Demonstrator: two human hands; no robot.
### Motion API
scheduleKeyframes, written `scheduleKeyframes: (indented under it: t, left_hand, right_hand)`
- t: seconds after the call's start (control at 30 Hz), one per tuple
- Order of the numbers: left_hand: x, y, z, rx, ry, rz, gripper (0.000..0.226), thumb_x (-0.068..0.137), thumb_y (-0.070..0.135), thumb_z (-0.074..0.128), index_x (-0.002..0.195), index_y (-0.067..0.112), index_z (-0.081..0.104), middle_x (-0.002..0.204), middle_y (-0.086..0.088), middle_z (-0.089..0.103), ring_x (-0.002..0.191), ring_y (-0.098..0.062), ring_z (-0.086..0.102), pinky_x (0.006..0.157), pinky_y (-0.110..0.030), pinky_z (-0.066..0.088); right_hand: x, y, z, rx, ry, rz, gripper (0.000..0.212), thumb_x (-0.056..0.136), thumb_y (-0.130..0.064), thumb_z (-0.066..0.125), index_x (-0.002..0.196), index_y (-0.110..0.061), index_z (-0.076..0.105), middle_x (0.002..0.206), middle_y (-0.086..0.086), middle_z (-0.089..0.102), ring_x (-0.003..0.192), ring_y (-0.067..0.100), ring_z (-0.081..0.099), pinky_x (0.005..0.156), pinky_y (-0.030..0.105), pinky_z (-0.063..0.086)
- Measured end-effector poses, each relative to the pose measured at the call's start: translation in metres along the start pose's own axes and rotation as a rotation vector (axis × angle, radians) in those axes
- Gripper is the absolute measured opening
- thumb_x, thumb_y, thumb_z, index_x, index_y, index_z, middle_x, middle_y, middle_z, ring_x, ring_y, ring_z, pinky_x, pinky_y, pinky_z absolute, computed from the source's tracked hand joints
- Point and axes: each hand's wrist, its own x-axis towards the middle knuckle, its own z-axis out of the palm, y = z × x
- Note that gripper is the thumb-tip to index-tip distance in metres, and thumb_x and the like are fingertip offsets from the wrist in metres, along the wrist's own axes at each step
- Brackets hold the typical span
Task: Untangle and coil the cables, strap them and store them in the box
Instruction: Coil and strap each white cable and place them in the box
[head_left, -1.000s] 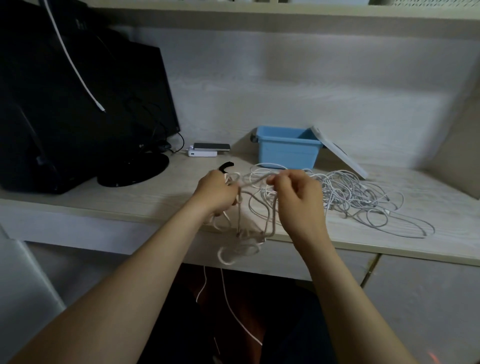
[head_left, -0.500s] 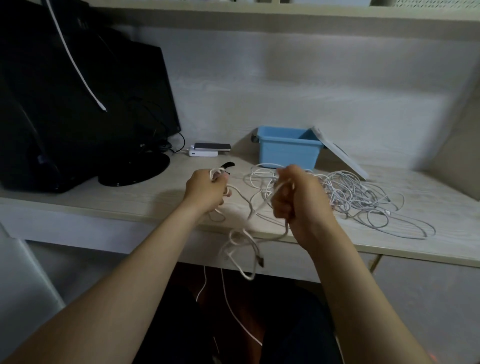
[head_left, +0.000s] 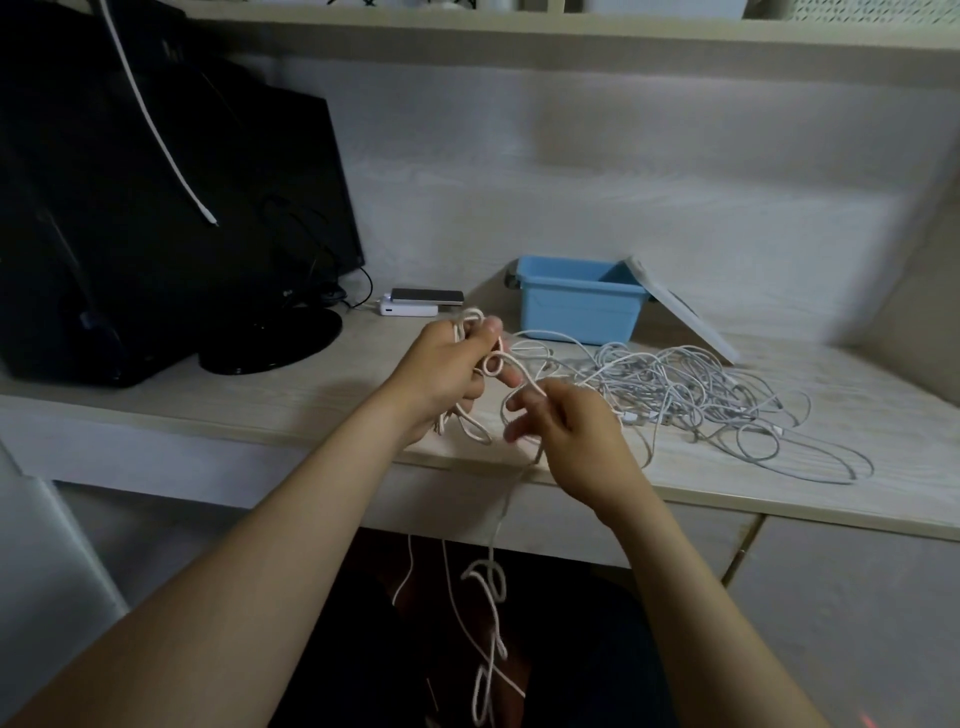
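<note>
My left hand (head_left: 447, 371) grips a small bundle of loops of a white cable (head_left: 491, 577) over the desk's front part. My right hand (head_left: 569, 426) is just to its right, fingers curled, pinching the same cable, whose free length hangs down past the desk edge in loose twists. A large tangle of white cables (head_left: 685, 395) lies on the desk to the right. Behind it stands the open blue box (head_left: 576, 299), with its white lid (head_left: 680, 306) leaning against its right side.
A black monitor (head_left: 171, 197) and its round stand (head_left: 270, 338) fill the left of the desk (head_left: 260, 395). A phone on a white power bank (head_left: 415, 302) lies behind my hands. A shelf runs overhead. A thin white cable hangs in front of the monitor.
Both hands moved apart and then back together. The left hand gathered loops higher up, and the cable's free length dropped much lower below the desk edge.
</note>
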Motion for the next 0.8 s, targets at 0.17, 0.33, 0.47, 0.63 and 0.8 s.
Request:
scheduleKeyframes:
  t: [0.17, 0.33, 0.47, 0.63, 0.8]
  left_hand:
    - [0.004, -0.013, -0.010, 0.224, 0.100, -0.046, 0.037, 0.107, 0.038, 0.056, 0.105, 0.003, 0.068, 0.093, -0.021, 0.077, 0.049, -0.012, 0.036, 0.048, -0.025, 0.029]
    - [-0.006, -0.012, -0.008, 0.276, -0.080, -0.060, 0.034, 0.101, 0.037, 0.068, 0.097, 0.004, 0.074, 0.070, 0.000, 0.072, 0.047, -0.011, 0.033, 0.046, -0.024, 0.023]
    - [-0.011, 0.000, 0.002, 0.212, -0.230, -0.094, 0.025, 0.106, 0.028, 0.062, 0.093, 0.006, 0.064, 0.054, 0.010, 0.047, 0.046, -0.010, 0.024, 0.048, -0.026, 0.016]
    - [-0.010, 0.005, 0.006, 0.240, -0.240, -0.091, 0.022, 0.104, 0.012, 0.051, 0.084, 0.016, 0.058, 0.070, -0.001, 0.057, 0.049, -0.011, 0.031, 0.049, -0.026, 0.023]
    - [-0.007, 0.002, 0.008, 0.295, -0.151, -0.055, 0.031, 0.104, 0.033, 0.061, 0.077, 0.017, 0.061, 0.056, 0.000, 0.043, 0.046, -0.013, 0.034, 0.046, -0.024, 0.024]
  right_hand:
    - [-0.004, 0.001, -0.001, 0.131, 0.186, -0.151, 0.025, 0.107, -0.026, 0.056, 0.091, -0.022, 0.074, 0.058, -0.007, 0.057, 0.054, 0.015, 0.050, 0.055, 0.035, 0.038]
    - [-0.002, -0.006, -0.003, -0.169, 0.433, -0.349, 0.024, 0.094, -0.024, 0.060, 0.072, -0.017, 0.067, 0.075, -0.005, 0.051, 0.080, 0.016, 0.048, 0.070, 0.031, 0.035]
    - [0.000, -0.011, -0.003, -0.283, 0.323, -0.492, 0.019, 0.077, -0.026, 0.060, 0.062, -0.016, 0.057, 0.071, -0.005, 0.044, 0.079, 0.018, 0.041, 0.071, 0.031, 0.031]
    - [-0.008, -0.018, 0.001, -0.413, 0.181, -0.584, 0.028, 0.083, -0.030, 0.052, 0.104, -0.012, 0.052, 0.097, 0.000, 0.048, 0.089, 0.024, 0.040, 0.082, 0.043, 0.038]
    - [-0.009, -0.012, 0.008, -0.231, 0.259, -0.583, 0.036, 0.090, -0.019, 0.053, 0.124, -0.009, 0.049, 0.109, -0.002, 0.041, 0.098, 0.022, 0.044, 0.090, 0.036, 0.040]
